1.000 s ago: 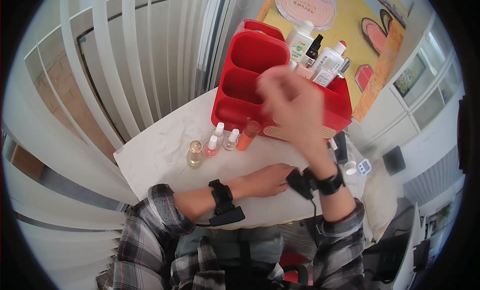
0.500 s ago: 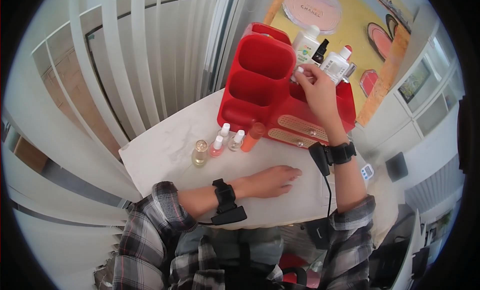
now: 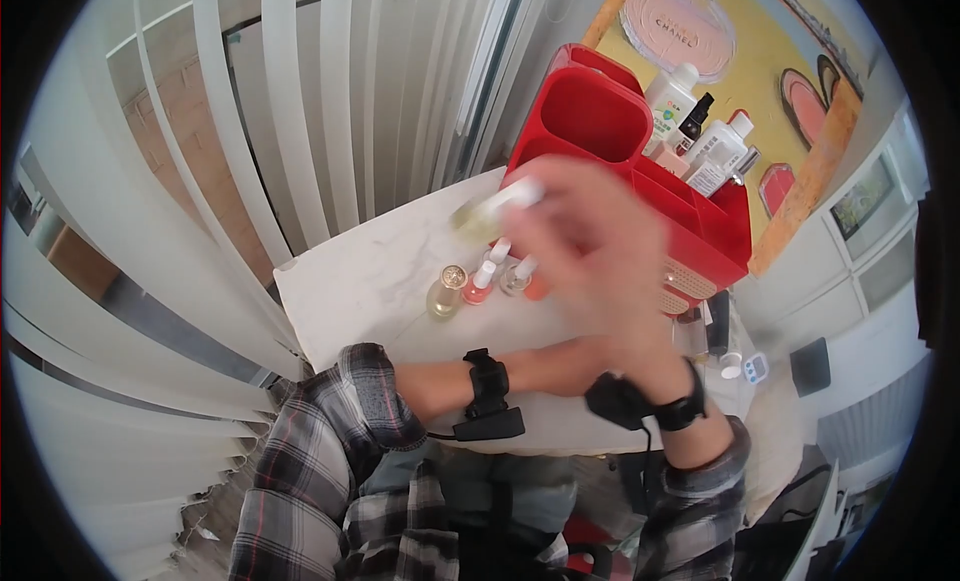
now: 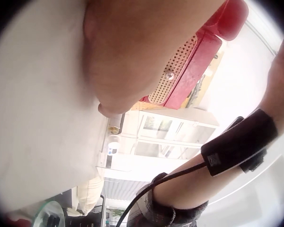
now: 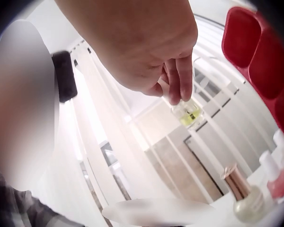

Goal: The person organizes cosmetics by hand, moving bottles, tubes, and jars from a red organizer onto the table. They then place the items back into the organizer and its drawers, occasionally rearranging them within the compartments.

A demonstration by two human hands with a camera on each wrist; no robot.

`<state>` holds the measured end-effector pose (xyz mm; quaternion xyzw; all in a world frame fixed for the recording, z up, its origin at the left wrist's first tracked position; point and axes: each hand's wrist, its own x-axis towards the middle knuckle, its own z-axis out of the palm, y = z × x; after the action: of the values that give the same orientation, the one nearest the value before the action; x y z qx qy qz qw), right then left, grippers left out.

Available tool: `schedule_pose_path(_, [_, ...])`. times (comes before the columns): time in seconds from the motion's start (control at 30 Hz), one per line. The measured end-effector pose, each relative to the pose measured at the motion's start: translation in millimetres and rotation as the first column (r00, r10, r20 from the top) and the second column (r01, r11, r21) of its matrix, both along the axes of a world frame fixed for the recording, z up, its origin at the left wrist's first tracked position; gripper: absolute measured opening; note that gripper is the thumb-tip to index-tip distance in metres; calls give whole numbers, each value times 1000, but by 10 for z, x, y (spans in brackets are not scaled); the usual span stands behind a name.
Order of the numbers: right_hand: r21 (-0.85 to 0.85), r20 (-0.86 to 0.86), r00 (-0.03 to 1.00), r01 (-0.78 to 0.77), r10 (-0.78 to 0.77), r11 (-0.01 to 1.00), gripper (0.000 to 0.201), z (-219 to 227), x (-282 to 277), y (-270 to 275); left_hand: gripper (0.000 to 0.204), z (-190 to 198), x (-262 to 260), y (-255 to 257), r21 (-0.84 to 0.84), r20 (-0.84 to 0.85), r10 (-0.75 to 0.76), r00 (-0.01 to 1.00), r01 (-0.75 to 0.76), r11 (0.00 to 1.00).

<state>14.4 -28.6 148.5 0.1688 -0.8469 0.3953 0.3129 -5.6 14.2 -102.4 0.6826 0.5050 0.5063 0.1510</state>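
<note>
High over the table, my right hand [image 3: 605,246] pinches a small nail polish bottle [image 3: 478,219] by its white cap. Yellow-green liquid shows in the glass of this bottle [image 5: 188,115] in the right wrist view. Below it stand a gold-capped bottle [image 3: 443,299], a pink nail polish [image 3: 477,290], a clear white-capped bottle [image 3: 515,279] and an orange tube [image 3: 537,287], partly hidden. My left hand [image 4: 128,56] rests on the white tabletop with nothing seen in it. In the head view the right wrist covers its fingers.
A red organizer [image 3: 705,221] with compartments and woven-front drawers stands at the back of the table, several bottles in its right side. Behind it leans a yellow picture [image 3: 750,76]. Vertical blinds [image 3: 300,111] hang at the left. A small timer [image 3: 755,369] lies at the right.
My right hand reached to the organizer's bottle section, took the white-capped nail polish bottle, and has swung left and nearer with it. The left hand stays on the table. The head view has shifted.
</note>
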Motion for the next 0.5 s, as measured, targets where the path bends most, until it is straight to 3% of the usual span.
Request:
schedule_pose_path(0.03, [172,-76,994,-61,75,983,20,-138,-54,-84,48,-654,55,515,88,-30,-18,999,21,996])
schedule_pose_path(0.13, [153,60,990,-133,125,979,18,-429,-151,-298,49,-568,55,462,77,-32,11,999,-8,997])
schedule_pose_path(0.2, [504,-30,985,-134,172,853,20,-543,-253,-291,51,-535,53,434,69,-29,36,999,-34,997])
schedule_pose_path(0.43, [539,43,981,-181,188,822,16,-839,-454,-214,57,-440,48,340,49,-3,112,994,-112,993])
schedule_pose_path(0.5, [526,155,972,-234,178,817,15,-938,-479,-233,59,-343,31,291,54,-4,94,996,-94,994])
